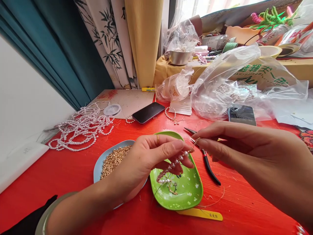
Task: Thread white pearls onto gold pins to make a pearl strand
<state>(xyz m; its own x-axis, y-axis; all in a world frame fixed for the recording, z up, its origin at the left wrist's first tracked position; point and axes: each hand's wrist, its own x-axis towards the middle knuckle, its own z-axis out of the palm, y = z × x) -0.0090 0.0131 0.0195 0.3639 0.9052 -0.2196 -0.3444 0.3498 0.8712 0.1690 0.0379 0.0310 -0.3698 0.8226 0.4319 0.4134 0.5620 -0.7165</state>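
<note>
My left hand (154,156) is closed around a short strand of pearl beads (174,163), pinching it between thumb and fingers above the green dish (188,192). My right hand (232,143) pinches the upper end of the same strand with thumb and forefinger. The strand's lower end with a gold clasp (172,188) lies in the green dish. Black-handled pliers (207,164) rest on the red table under my right hand. A blue dish (99,166) of small gold findings (113,158) sits just left of my left wrist.
A heap of long pearl strings (81,127) lies at the left. A black phone (148,112), finished pearl loops (170,115), a second phone (241,114) and clear plastic bags (225,81) sit behind. A yellow tag (202,213) lies below the green dish.
</note>
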